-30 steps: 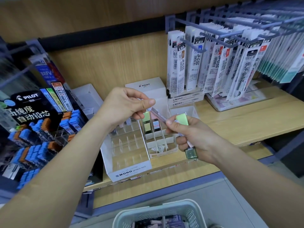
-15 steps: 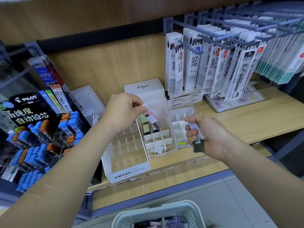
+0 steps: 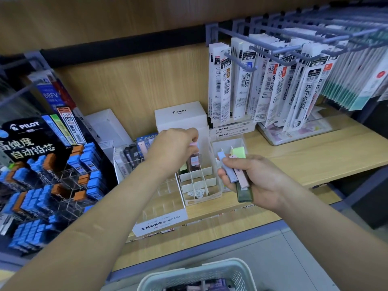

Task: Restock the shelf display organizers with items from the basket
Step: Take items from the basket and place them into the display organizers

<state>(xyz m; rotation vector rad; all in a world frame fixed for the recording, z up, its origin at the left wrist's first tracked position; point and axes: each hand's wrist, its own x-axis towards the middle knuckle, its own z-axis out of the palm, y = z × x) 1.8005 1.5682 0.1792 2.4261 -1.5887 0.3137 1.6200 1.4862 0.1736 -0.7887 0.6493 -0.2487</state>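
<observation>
Head: right hand (image 3: pixel 259 180) around lead cases (image 3: pixel 243 180)

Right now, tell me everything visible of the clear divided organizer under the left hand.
The clear organizer is a see-through plastic box with white card dividers making rows of narrow compartments. It stands on the wooden shelf, beside the MONO tray. Front compartments look empty; a back one holds a green case. The left hand pinches a pink case standing in another back compartment.
</observation>
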